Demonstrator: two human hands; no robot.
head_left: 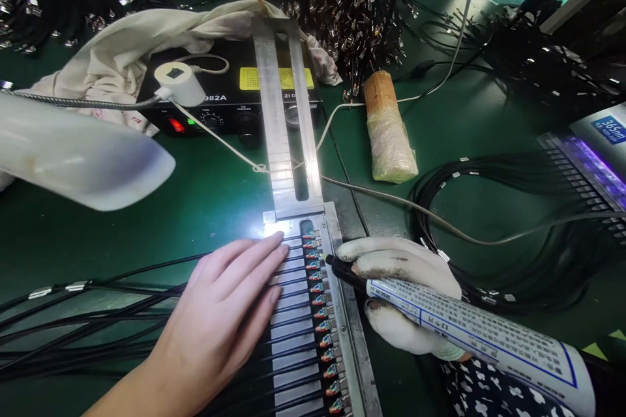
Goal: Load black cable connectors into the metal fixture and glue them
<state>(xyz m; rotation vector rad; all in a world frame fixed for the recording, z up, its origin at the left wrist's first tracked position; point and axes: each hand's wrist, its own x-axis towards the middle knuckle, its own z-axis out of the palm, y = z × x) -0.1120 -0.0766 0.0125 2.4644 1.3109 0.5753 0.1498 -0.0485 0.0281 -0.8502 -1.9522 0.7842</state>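
My bare left hand (pixel 220 313) lies with outstretched fingers over the upper black cables in a metal fixture (pixel 288 381). The cables sit side by side in its slots, and their small metal connectors (pixel 323 326) with coloured wires line up along the right side. My right hand (pixel 405 260), in a white glove, is closed around a glue syringe (pixel 474 335) with a printed white label and a black front end. The syringe tip is at one of the upper connectors; whether it touches is too small to tell. The fixture's slotted metal cover (pixel 271 111) is swung up and back.
Behind the fixture stands a black dispenser box (pixel 229 117) with a cloth (pixel 117 52) over it. A white lamp-like arm (pixel 83 150) juts in from the left. Right of the cover stands a wrapped block (pixel 391 137). Coiled cables (pixel 425 202) and a UV lamp (pixel 604 137) lie right.
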